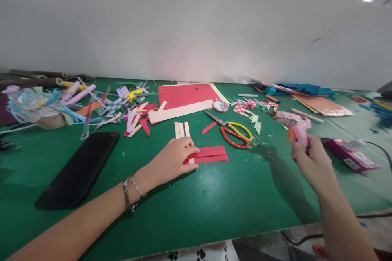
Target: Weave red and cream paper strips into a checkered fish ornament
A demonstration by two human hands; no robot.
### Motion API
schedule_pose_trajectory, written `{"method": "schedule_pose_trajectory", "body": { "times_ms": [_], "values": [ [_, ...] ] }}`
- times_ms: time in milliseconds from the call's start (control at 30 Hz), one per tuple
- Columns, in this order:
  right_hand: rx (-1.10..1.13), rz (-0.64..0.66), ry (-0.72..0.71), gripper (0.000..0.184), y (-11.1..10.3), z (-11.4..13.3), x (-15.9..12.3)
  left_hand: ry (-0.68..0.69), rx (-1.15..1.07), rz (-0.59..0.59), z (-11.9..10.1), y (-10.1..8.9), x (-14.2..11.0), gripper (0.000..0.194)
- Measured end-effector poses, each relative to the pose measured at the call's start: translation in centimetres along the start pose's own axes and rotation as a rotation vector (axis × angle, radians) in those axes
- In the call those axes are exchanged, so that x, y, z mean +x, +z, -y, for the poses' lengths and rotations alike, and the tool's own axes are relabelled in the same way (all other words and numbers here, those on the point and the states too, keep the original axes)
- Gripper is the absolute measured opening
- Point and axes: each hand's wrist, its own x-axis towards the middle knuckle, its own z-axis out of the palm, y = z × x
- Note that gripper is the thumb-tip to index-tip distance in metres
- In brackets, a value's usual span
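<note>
My left hand (180, 155) presses down on paper strips, fingers curled over the spot where they cross. Red paper strips (214, 154) stick out to its right, and several pale pink strips (182, 129) stick out beyond its fingers. The crossing itself is mostly hidden under the hand. Off to the right, my right hand (314, 163) is wrapped around the handle of a pink hot glue gun (294, 124), raised above the table with its nozzle pointing left. Between the hands lie scissors (234, 132) with red and yellow handles, their blades slightly apart.
A black phone-shaped slab (79, 169) lies left of my forearm. Behind are red paper sheets (183, 94), a round container of small beads (220, 106), and scattered paper scraps (137, 118). A purple box with sockets (352, 155) and cord stands right. A white wall (183, 24) rises behind the green table (214, 204).
</note>
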Motion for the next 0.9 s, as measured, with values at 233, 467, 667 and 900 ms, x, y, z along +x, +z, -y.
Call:
{"method": "schedule_pose_trajectory", "body": {
  "times_ms": [233,467,667,900],
  "values": [
    [0.169,0.115,0.136,0.032,2.0,0.4,-2.2,-0.146,-0.024,0.078,-0.5,1.0,1.2,0.023],
    [0.255,0.13,0.193,0.033,2.2,0.3,-2.6,-0.199,0.076,0.084,-1.0,1.1,1.1,0.016],
    [0.257,0.13,0.184,0.037,2.4,-0.1,-2.7,-0.177,0.236,0.061,-1.3,1.2,1.2,0.017],
    [0.26,0.136,0.2,0.04,2.4,0.0,-2.8,-0.295,0.172,-0.003,-1.4,0.7,1.2,0.017]
  ]
}}
